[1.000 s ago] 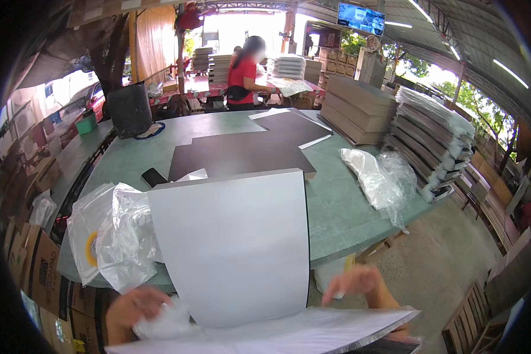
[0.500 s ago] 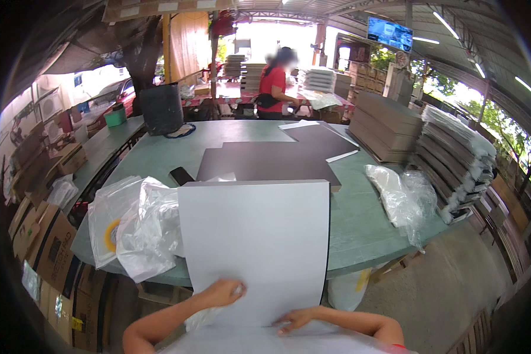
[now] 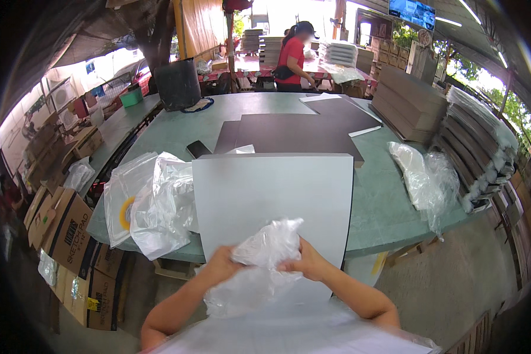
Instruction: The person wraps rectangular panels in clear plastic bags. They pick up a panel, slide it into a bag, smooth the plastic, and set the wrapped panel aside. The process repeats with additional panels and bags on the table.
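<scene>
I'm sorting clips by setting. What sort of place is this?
Probably an open-sided packing workshop: stacks of flat boards, a long green work table with clear plastic bags, and cardboard cartons beside it.

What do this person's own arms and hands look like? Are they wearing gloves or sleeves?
Both forearms come in bare from the lower edge, with no sleeves showing. The left hand and the right hand are bare too: no gloves, and no watch, ring or band that I can make out. The fingers are partly hidden behind crumpled clear plastic, so small details there cannot be told.
</scene>
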`<state>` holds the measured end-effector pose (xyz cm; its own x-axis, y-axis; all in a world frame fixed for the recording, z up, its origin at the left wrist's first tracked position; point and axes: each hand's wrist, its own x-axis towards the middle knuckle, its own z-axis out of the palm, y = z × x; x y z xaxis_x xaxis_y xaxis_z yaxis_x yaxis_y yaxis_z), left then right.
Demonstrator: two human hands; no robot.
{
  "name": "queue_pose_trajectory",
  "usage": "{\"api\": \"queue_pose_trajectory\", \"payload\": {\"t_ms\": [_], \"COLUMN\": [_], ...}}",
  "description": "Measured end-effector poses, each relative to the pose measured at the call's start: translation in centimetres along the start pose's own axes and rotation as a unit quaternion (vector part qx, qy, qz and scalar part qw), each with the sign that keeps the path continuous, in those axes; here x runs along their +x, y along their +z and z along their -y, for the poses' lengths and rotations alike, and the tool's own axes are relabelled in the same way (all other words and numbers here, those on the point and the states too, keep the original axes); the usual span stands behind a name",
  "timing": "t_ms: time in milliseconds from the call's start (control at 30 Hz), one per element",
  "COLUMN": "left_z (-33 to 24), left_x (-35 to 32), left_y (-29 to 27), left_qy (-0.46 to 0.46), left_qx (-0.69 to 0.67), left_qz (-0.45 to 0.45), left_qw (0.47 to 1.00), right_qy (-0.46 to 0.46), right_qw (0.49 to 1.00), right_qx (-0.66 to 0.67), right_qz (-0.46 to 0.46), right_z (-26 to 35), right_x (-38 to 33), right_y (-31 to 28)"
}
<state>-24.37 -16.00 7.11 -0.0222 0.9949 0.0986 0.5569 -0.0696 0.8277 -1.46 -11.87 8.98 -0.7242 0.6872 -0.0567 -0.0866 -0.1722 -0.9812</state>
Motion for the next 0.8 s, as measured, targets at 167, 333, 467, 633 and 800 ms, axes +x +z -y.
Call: {"api": "queue_pose_trajectory", "payload": {"t_ms": [167, 333, 467, 633, 800], "left_z": [-1.5, 0.5, 0.3, 1.3, -0.6], "left_x": [1.9, 2.3, 2.6, 2.4, 1.2], "left_y": [-4.6, -0.7, -1.2, -0.7, -1.2], "left_qy": [-0.025, 0.076, 0.199, 0.120, 0.074], "left_qx": [-0.091, 0.000, 0.233, 0.136, 0.298], "left_qz": [0.096, 0.117, -0.023, 0.020, -0.009], "left_qw": [0.991, 0.990, 0.952, 0.983, 0.952], "right_qy": [-0.003, 0.211, 0.110, 0.084, 0.122], "right_qw": [0.964, 0.965, 0.994, 0.995, 0.990], "right_qx": [-0.211, -0.081, -0.018, 0.038, 0.064], "right_qz": [0.161, 0.135, -0.015, -0.024, 0.015], "right_z": [-3.5, -1.0, -2.3, -4.7, -5.2], "right_x": [-3.6, -3.3, -3.6, -3.6, -3.0], "right_y": [-4.5, -5.7, -5.2, -4.6, -5.9]}}
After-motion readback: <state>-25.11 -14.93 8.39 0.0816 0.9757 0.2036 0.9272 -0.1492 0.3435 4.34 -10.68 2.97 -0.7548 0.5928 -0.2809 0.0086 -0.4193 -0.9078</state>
